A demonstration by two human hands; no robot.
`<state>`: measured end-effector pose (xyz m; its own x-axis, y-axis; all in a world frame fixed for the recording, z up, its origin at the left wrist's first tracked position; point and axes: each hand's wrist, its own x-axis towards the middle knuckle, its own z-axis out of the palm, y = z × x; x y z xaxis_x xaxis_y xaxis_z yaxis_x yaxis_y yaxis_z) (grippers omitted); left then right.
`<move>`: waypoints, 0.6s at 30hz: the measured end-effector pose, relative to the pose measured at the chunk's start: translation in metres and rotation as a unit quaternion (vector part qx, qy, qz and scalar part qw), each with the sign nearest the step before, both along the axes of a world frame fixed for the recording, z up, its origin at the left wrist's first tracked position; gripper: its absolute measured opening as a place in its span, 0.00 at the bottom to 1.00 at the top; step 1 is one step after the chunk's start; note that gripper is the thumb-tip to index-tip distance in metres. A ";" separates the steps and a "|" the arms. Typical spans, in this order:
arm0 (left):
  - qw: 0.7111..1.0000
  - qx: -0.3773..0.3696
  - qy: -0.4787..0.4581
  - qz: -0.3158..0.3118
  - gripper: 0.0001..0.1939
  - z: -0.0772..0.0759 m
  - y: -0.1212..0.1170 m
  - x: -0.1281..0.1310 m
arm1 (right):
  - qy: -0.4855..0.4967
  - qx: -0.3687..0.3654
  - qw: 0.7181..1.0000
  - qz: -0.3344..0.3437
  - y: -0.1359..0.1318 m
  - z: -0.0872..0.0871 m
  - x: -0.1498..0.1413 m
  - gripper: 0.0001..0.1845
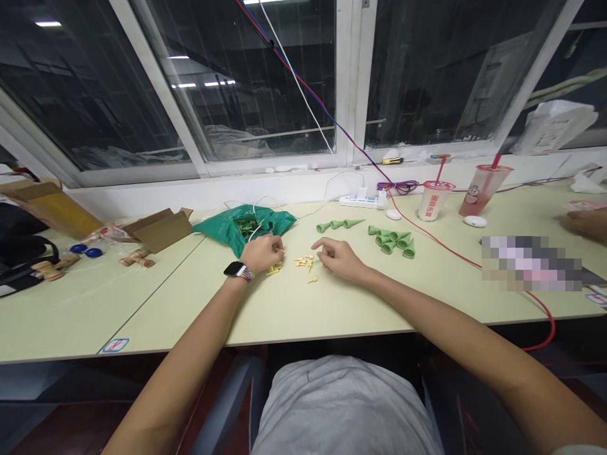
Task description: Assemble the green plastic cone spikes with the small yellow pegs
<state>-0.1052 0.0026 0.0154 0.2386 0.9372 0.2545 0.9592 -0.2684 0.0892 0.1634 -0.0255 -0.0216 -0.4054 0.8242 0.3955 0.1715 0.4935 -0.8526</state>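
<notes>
My left hand, with a watch on its wrist, rests on the pale green table with its fingers pinched on a small yellow peg. My right hand lies a little to the right, fingers curled, index finger pointing toward the pile of small yellow pegs scattered between the two hands. More yellow pegs lie just below my left hand. Behind my right hand stand several green cones in a cluster, and three more green cones lie in a row.
A green plastic bag with parts lies behind my left hand. Cardboard boxes, wooden pieces and blue caps sit at the left. A power strip, red cable and two drink cups are at the right. Another person's hand shows at the far right.
</notes>
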 end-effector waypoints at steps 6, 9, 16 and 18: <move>1.000 0.010 0.002 0.021 0.08 -0.001 -0.001 0.002 | -0.015 0.023 0.999 -0.016 0.003 -0.001 0.000 0.10; 1.000 0.015 -0.004 0.009 0.10 -0.002 -0.001 0.002 | -0.062 0.078 0.992 -0.083 0.018 0.005 0.009 0.11; 1.000 -0.016 0.008 -0.012 0.10 -0.001 -0.001 0.004 | -0.388 0.174 0.848 -0.316 0.087 0.021 0.055 0.22; 1.000 -0.017 0.013 -0.013 0.12 -0.001 -0.001 0.004 | -0.440 0.142 0.831 -0.309 0.101 0.019 0.063 0.25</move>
